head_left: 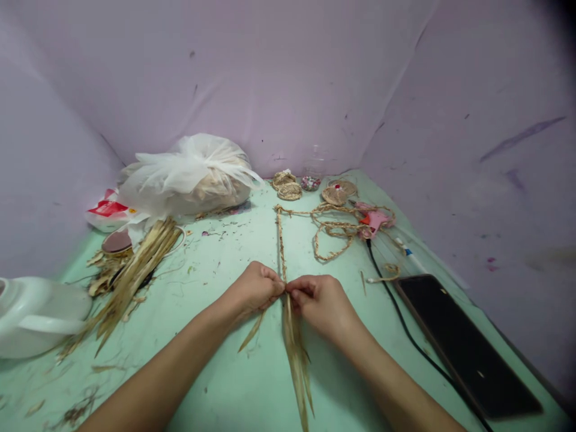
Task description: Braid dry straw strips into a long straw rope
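Observation:
A thin braided cord of dry plant fibre runs up the middle of the table and bends right into loose coils. At its near end, my left hand pinches the braid and strands from the left side. My right hand pinches the same spot from the right, fingertips almost touching the left ones. Below the fingers, loose flat leaf strips hang toward me, and one short strip sticks out under my left hand. The exact crossing of the strands is hidden by my fingertips.
At left lie a bundle of dry leaf strips, a white jug and a stuffed plastic bag. Woven discs sit at the back. To the right are a pink glue gun, its black cable and a dark phone.

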Motion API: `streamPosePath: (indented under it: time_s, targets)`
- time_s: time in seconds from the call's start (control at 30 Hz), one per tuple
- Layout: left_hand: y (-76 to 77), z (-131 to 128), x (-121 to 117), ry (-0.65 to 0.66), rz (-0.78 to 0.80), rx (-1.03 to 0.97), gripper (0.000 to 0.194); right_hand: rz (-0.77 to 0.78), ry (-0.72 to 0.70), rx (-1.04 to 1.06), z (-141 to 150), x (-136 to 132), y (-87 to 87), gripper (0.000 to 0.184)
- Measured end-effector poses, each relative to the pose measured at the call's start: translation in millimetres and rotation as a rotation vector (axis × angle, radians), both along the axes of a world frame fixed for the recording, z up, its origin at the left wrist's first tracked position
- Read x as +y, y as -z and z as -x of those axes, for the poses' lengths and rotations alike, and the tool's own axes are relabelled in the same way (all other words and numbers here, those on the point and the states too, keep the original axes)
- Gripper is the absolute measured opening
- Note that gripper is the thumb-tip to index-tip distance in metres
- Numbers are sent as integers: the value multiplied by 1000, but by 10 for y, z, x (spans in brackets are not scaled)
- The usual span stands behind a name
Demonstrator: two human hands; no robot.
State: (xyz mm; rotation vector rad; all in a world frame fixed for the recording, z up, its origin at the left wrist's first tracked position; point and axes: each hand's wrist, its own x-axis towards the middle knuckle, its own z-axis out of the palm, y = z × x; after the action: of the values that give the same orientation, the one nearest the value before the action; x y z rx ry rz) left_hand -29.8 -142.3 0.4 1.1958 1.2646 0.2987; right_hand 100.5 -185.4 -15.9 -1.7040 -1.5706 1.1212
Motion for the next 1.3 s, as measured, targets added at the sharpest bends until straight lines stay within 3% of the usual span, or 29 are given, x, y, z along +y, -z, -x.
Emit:
streamPosePath:
  time_s: [0.17,0.23,0.43,0.6,0.8,0.93,1.17,1.3]
  targets:
    - [19,41,36,13,-18,-8,10,120,171,235,-5,63,130,5]
    - [37,51,42,18,-7,-37,8,132,182,269,11,68,102,14]
    - [43,97,64,25,60,-139,8,260,144,327,22,88,-8,24]
    - [18,144,113,42,123,-201,8,92,136,256,-11,110,79,29]
    - [20,167,132,76,99,-175,13,330,-35,688,90,98,-43,24]
    - [-8,197,151,137,73,-163,17,364,-29,684,81,120,-108,20]
    - [-55,226,173,203,40,-145,12,301,83,681,83,133,-56,18]
    - [-19,235,157,257,-122,-24,12,239,130,608,115,128,-22,20]
